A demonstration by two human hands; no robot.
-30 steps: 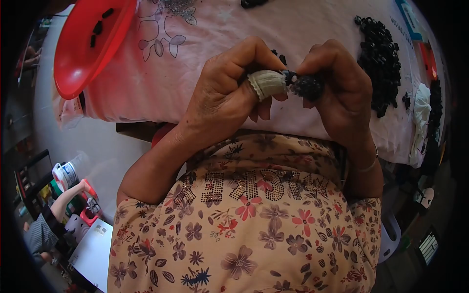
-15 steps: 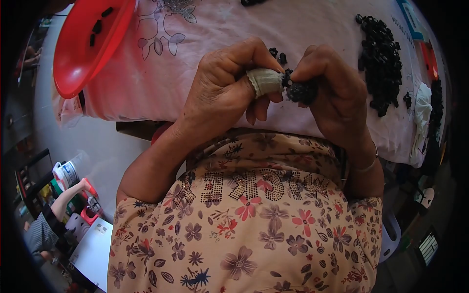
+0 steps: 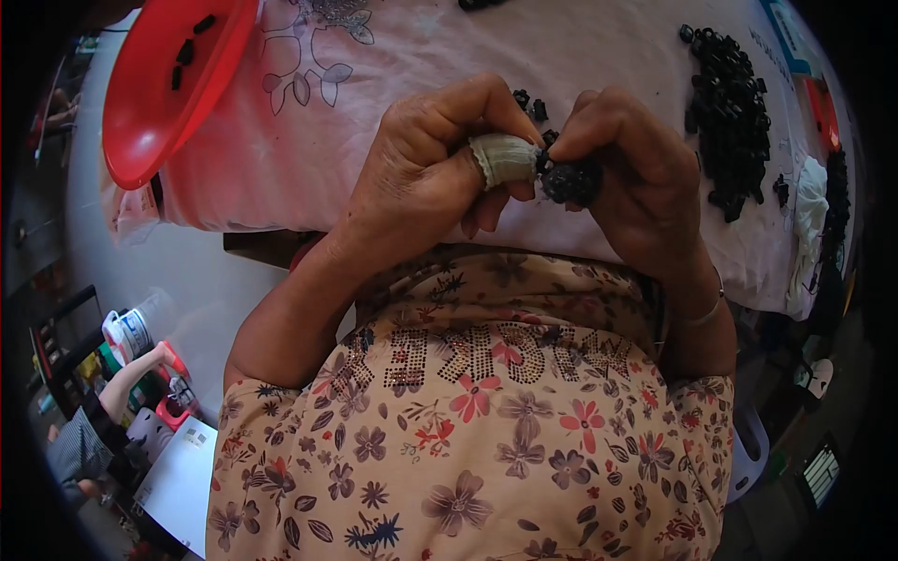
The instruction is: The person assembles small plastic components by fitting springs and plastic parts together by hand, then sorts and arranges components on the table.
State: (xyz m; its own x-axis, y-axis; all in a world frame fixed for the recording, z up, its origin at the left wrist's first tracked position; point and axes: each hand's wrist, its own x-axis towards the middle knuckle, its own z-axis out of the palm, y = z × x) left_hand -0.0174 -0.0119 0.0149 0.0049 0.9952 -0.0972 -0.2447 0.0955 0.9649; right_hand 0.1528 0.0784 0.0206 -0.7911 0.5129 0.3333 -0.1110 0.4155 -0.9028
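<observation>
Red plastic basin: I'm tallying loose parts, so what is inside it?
Inside the red plastic basin, three small black pieces show. The surface directly beneath them is covered, and the picture's top edge cuts off the basin's upper end.

The part point(image 3: 544, 161) was small, black and mostly hidden, held up off the table point(image 3: 599, 47) between the fingertips of the left hand point(image 3: 421, 164) and the right hand point(image 3: 645, 173). Its full shape could not be told; only a short dark piece showed in the gap. A pale, ribbed sleeve point(image 3: 507, 161) with a frilled edge sat around the left thumb, lying nearly level, its narrower end close against the part. Just beside the part, on the other side, was a dark wad point(image 3: 572, 183), rounded, rough and faintly shiny, at the right thumb; how far it wrapped the thumb was unclear.
</observation>
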